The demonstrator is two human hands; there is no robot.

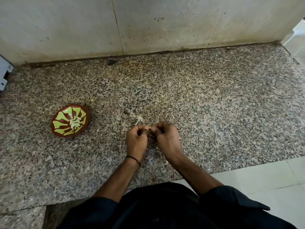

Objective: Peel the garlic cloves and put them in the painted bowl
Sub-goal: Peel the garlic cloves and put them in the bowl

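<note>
Over the speckled granite counter (pixel 198 100), my left hand (pixel 136 139) and my right hand (pixel 166 138) meet fingertip to fingertip. Between them they pinch a small pale garlic clove (pixel 150 127), mostly hidden by the fingers. The painted bowl (pixel 57 128), brown with green petal marks, sits to the left of my hands, apart from them. Several peeled cloves (pixel 75 122) lie in its middle.
Thin scraps of garlic skin (pixel 139 119) lie on the counter just beyond my hands, with more flecks under my wrists. A stained tiled wall (pixel 148 27) closes the back. The counter's front edge meets pale floor tiles (pixel 264 176) at the right. A white object (pixel 5 73) sits far left.
</note>
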